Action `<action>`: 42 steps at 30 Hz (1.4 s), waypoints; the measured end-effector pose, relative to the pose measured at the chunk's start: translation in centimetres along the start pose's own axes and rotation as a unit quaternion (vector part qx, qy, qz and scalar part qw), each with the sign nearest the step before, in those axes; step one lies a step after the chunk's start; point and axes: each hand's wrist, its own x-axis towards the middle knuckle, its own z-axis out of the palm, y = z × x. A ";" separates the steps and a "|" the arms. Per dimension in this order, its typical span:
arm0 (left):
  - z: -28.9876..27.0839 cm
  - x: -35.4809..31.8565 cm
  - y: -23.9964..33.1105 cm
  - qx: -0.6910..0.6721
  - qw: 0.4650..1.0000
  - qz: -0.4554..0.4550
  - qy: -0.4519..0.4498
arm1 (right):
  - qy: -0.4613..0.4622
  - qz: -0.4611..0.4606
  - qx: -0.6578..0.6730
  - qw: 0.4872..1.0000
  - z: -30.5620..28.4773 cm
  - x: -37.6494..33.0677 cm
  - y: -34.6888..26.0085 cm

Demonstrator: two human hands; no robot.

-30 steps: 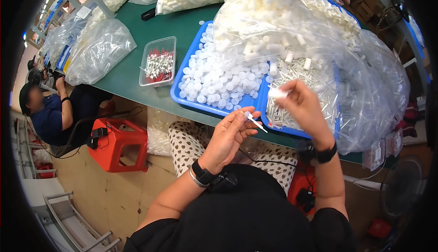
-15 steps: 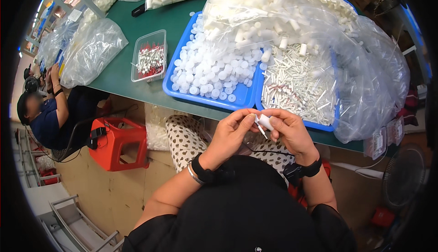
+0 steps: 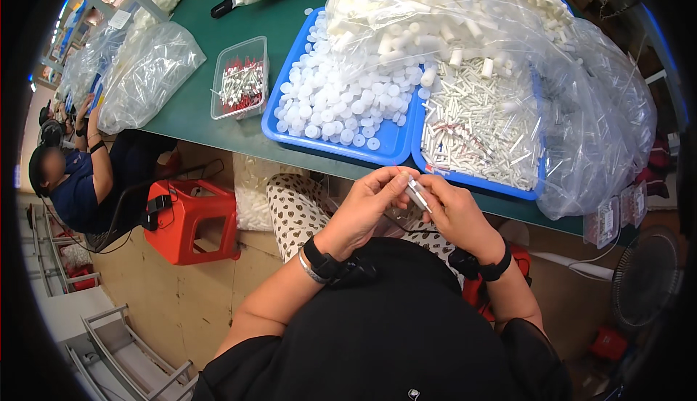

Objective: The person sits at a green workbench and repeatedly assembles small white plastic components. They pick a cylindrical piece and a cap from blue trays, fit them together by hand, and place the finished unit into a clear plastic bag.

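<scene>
Together, the left hand and right hand narrowly pinch at least one slim white piece near two adjoining blue trays, one clear box farther left.

Left hand and right hand together grip slim white piece; blue trays of small parts beyond, on green table.
</scene>
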 end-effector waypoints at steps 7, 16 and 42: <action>0.5 -0.2 0.3 0.013 0.999 0.007 -0.033 | -0.077 0.169 0.436 0.881 -1.4 0.5 0.3; 0.9 -0.8 -0.2 0.004 1.000 0.015 -0.013 | 0.021 0.061 0.078 0.995 -3.0 -0.2 -1.1; 0.3 0.1 0.2 -0.167 0.984 0.062 -0.001 | 0.102 -0.218 -0.171 0.955 -1.5 0.6 -1.3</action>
